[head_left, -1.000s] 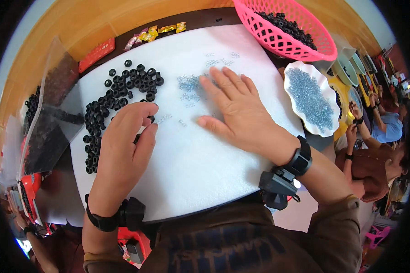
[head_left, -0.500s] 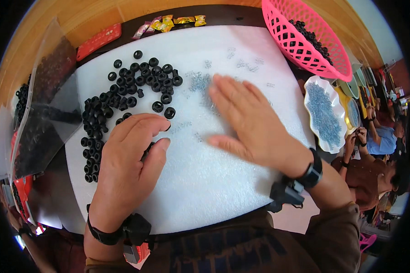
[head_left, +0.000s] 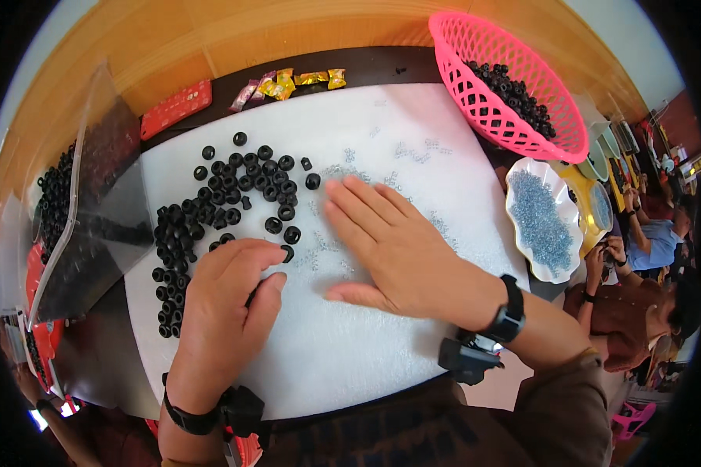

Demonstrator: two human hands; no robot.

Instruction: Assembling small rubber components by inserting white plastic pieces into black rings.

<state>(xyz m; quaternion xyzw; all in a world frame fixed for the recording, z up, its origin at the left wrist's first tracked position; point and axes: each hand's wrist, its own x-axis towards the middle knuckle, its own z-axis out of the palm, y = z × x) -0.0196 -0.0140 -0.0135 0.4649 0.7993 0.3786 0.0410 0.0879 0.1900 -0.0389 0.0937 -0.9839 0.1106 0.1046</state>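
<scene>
White foam sheeting (head_left: 382, 342) covered the worktable in the head view, and both hands worked on it. The left hand (head_left: 222, 307) lay palm down with its fingers curled toward the thumb, at the near edge of a scatter of black rubber rings (head_left: 234, 198); one ring (head_left: 287, 253) sat just at its fingertips, and something dark showed under the palm, though whether the fingers gripped it could not be told. The right hand (head_left: 393, 249) lay flat and spread, fingers wide and pointing left, pressed on a thin scatter of small silvery metal parts (head_left: 319, 253) strewn over the foam. Nothing was held in it. Both wrists wore dark bands with small black devices.

A clear plastic bag (head_left: 86, 226) with more black rings stood at the left edge of the sheet. A pink plastic basket (head_left: 522, 117) holding black rings sat at the upper right, well apart from the hands. Just below it a white scalloped dish (head_left: 541, 222) held a heap of the silvery parts. Wrapped sweets (head_left: 288, 84) lay beyond the far edge of the foam beside a red flat case (head_left: 175, 109). Another person sat at the far right.
</scene>
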